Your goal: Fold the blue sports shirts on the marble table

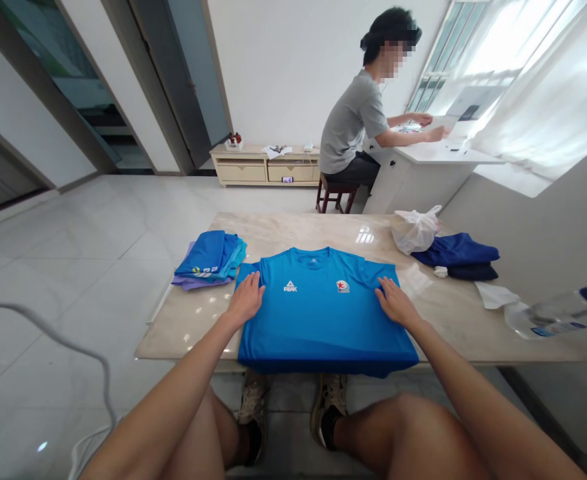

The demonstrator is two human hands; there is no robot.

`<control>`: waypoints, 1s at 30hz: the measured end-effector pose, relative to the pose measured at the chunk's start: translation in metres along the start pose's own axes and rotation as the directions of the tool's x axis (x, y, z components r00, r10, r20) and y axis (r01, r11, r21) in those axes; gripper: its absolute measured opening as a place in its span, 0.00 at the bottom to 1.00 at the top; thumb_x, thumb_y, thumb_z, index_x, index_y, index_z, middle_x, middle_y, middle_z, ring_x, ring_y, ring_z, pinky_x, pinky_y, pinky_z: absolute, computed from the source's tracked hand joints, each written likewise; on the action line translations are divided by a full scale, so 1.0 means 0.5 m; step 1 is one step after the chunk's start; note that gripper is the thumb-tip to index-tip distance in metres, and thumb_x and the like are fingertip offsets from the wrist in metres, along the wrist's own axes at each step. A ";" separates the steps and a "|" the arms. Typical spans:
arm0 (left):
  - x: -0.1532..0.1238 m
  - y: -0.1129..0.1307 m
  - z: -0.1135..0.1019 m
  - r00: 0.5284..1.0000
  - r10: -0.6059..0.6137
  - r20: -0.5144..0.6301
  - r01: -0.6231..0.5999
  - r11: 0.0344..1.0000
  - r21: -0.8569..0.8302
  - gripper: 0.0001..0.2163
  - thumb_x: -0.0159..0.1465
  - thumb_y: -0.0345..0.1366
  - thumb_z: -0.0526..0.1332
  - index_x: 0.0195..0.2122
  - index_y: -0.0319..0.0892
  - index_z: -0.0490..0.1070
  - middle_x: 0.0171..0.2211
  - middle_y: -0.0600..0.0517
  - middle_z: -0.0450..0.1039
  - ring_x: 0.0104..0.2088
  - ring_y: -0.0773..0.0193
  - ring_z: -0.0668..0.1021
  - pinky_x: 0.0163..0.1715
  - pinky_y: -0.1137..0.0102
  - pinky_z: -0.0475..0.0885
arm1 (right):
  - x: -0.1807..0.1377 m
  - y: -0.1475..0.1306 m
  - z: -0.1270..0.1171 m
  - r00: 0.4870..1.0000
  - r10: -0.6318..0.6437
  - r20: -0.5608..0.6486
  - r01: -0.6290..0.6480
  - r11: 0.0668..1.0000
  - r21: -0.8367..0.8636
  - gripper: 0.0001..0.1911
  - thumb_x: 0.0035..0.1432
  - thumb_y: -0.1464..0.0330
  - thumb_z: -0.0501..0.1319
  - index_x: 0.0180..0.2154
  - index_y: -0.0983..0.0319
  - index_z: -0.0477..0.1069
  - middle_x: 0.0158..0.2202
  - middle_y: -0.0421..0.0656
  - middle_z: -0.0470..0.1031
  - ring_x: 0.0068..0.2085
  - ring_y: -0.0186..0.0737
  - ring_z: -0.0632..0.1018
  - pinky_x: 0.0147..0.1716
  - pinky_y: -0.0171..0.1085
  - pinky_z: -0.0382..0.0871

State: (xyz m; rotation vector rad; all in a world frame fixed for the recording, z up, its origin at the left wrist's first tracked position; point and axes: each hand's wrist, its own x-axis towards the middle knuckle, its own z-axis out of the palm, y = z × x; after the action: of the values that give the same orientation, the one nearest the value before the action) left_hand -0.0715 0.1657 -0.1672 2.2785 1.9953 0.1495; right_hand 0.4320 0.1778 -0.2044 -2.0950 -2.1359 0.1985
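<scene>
A blue T-shirt (318, 320) lies spread face up on the table, its collar toward the far side and its lower hem hanging over the near edge. White lettering and a small round badge show on its chest. My left hand (246, 297) rests flat on the shirt by the left sleeve, fingers stretched out. On the opposite side, my right hand (396, 301) touches the fabric at the right sleeve with its fingers extended. Neither hand grips the cloth.
Folded clothes (210, 257) are stacked at the table's (188, 333) left. At right are a white plastic bag (416, 228), dark blue clothes (458, 252), a tissue (496, 295) and a lying bottle (548, 320). A person (353, 120) sits at a white desk beyond.
</scene>
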 end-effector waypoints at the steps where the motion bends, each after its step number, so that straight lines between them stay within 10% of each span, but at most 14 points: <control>1: 0.010 -0.015 0.022 1.000 -0.009 -0.001 0.009 1.000 -0.005 0.30 0.81 0.41 0.46 0.79 0.28 0.56 0.78 0.29 0.61 0.78 0.44 0.66 0.76 0.54 0.64 | 0.008 0.013 0.020 1.000 0.014 -0.008 -0.014 1.000 0.000 0.34 0.78 0.61 0.48 0.76 0.71 0.64 0.79 0.59 0.62 0.80 0.59 0.61 0.77 0.58 0.60; 8: 0.024 -0.042 0.081 0.993 -0.076 0.088 0.066 0.992 0.112 0.34 0.80 0.45 0.48 0.79 0.24 0.56 0.80 0.27 0.52 0.81 0.35 0.58 0.77 0.48 0.60 | 0.005 0.054 0.067 0.985 0.175 -0.007 -0.175 0.984 -0.045 0.39 0.80 0.54 0.41 0.81 0.66 0.57 0.83 0.53 0.51 0.83 0.55 0.54 0.79 0.61 0.53; 15: 0.004 0.014 -0.026 0.935 -0.302 0.183 0.263 0.941 0.211 0.35 0.78 0.46 0.55 0.77 0.22 0.59 0.78 0.19 0.55 0.78 0.28 0.63 0.72 0.41 0.66 | 0.020 0.017 -0.001 0.935 0.349 0.063 -0.348 0.937 -0.031 0.38 0.76 0.54 0.48 0.73 0.71 0.69 0.76 0.66 0.64 0.75 0.70 0.68 0.72 0.70 0.61; 24: -0.069 0.249 -0.119 0.992 0.075 0.103 -0.074 0.997 -0.019 0.22 0.80 0.45 0.54 0.65 0.39 0.75 0.61 0.32 0.79 0.62 0.41 0.79 0.57 0.55 0.78 | 0.000 -0.023 -0.021 0.889 0.436 -0.136 -0.404 0.890 0.212 0.38 0.69 0.59 0.53 0.72 0.75 0.69 0.71 0.69 0.69 0.72 0.70 0.71 0.71 0.61 0.65; 30: -0.043 0.280 -0.100 0.954 0.149 0.260 -0.144 0.989 -0.040 0.21 0.78 0.44 0.57 0.64 0.37 0.77 0.62 0.28 0.78 0.65 0.36 0.78 0.56 0.50 0.79 | -0.027 0.048 0.011 0.764 0.634 -0.118 -0.603 0.768 0.217 0.42 0.72 0.54 0.49 0.72 0.80 0.66 0.75 0.76 0.60 0.79 0.76 0.59 0.76 0.67 0.52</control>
State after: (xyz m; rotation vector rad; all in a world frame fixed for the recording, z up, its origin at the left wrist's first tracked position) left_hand 0.0557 0.1269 -0.0971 2.2943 1.6884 -0.1143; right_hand 0.4550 0.1649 -0.2145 -2.5220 -1.2009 0.2277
